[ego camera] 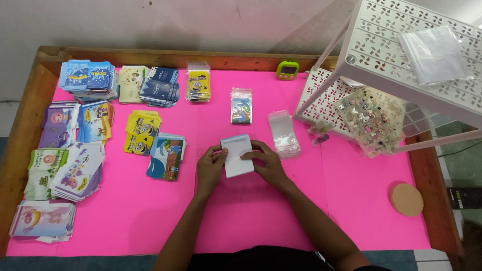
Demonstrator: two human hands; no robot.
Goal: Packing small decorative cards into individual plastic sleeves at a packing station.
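Note:
Both hands hold a small stack of white-backed cards (236,155) over the middle of the pink table cover (251,211). My left hand (210,168) grips the stack's left edge. My right hand (265,161) lies over its right side with fingers on top. Just right of the stack lies a pile of clear plastic sleeves (283,133). Behind it sits a sleeved card pack (241,106).
Several piles of colourful cards cover the left side, including yellow ones (142,131) and a blue pile (166,157). A white perforated rack (396,60) with a bead organiser box (371,120) stands at right. A cork disc (405,199) and green timer (287,70) are also there.

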